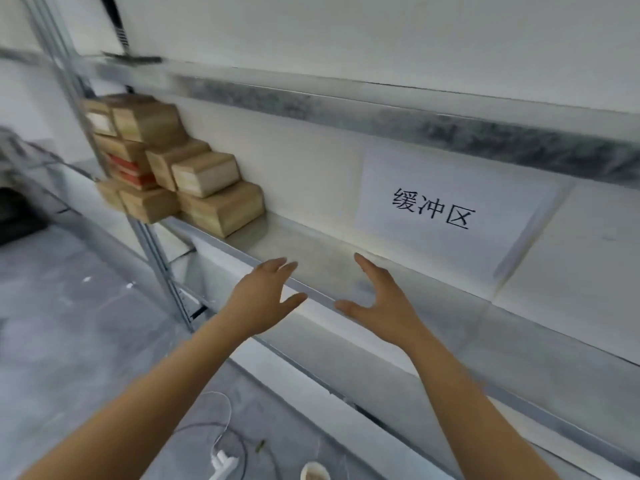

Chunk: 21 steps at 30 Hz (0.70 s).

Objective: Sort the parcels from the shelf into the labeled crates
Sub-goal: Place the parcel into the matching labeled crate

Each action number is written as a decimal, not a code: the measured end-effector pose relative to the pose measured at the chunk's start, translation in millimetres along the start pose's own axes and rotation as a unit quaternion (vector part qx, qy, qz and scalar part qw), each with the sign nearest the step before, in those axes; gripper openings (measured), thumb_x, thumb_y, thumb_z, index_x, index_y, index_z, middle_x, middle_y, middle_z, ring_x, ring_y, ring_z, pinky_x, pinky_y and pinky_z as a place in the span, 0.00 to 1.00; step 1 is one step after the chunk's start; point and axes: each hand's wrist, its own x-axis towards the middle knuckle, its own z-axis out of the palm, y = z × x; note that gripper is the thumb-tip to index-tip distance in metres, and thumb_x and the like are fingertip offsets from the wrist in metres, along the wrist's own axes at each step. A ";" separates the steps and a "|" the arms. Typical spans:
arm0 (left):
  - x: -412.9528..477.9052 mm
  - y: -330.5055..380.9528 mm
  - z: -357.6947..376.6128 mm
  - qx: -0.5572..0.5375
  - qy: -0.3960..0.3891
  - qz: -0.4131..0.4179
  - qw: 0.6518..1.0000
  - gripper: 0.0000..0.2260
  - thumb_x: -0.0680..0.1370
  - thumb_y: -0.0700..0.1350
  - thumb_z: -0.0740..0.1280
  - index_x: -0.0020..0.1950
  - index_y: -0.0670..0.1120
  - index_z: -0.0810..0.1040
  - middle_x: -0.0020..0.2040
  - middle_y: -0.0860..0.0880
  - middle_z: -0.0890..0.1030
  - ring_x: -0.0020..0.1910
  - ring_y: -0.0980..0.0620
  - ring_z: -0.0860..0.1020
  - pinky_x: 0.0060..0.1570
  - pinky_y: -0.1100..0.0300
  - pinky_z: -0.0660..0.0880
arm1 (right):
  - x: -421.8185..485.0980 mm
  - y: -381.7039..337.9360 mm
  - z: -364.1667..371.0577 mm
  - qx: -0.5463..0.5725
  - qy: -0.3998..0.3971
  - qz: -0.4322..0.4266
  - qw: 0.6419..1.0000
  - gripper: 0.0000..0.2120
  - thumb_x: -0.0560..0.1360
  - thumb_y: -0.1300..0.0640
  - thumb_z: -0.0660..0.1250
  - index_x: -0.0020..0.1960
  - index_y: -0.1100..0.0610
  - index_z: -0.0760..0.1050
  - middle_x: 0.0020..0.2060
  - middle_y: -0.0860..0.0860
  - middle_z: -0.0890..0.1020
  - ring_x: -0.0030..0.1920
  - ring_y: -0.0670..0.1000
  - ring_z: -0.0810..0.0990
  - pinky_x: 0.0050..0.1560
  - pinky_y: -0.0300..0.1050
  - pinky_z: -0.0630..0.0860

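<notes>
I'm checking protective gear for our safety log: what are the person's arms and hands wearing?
Nothing visible. The left hand and right hand are bare, without gloves, rings or a watch, and both forearms are uncovered as far as the frame shows; no sleeve edge, wristband or marking appears.

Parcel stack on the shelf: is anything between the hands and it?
Nothing visible. The left hand and right hand are open at the shelf edge; only bare shelf lies between them and the parcel stack at its left end. Crates are out of view.
</notes>
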 end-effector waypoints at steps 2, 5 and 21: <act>2.1 -21.4 -4.4 0.006 0.008 -0.031 0.999 0.29 0.78 0.58 0.58 0.76 0.49 0.56 0.76 0.49 0.58 0.74 0.50 0.58 0.69 0.57 0.58 | 23.3 -7.5 15.1 0.016 -0.024 -0.013 0.999 0.39 0.72 0.48 0.70 0.76 0.47 0.52 0.72 0.46 0.60 0.72 0.45 0.59 0.63 0.35 0.58; 10.1 -51.3 -11.5 0.008 0.018 -0.073 0.997 0.29 0.78 0.58 0.58 0.75 0.49 0.57 0.76 0.49 0.59 0.73 0.50 0.59 0.69 0.56 0.60 | 59.7 -18.6 35.3 0.031 -0.060 -0.026 0.997 0.39 0.72 0.49 0.70 0.76 0.46 0.52 0.72 0.47 0.60 0.72 0.45 0.59 0.62 0.35 0.58; 103.7 -174.9 -36.5 -0.015 0.050 -0.171 0.984 0.28 0.78 0.57 0.59 0.75 0.48 0.59 0.74 0.48 0.62 0.72 0.49 0.62 0.69 0.56 0.61 | 244.8 -65.8 107.2 0.077 -0.135 -0.077 0.985 0.37 0.73 0.51 0.70 0.75 0.47 0.54 0.73 0.49 0.62 0.72 0.46 0.60 0.63 0.35 0.58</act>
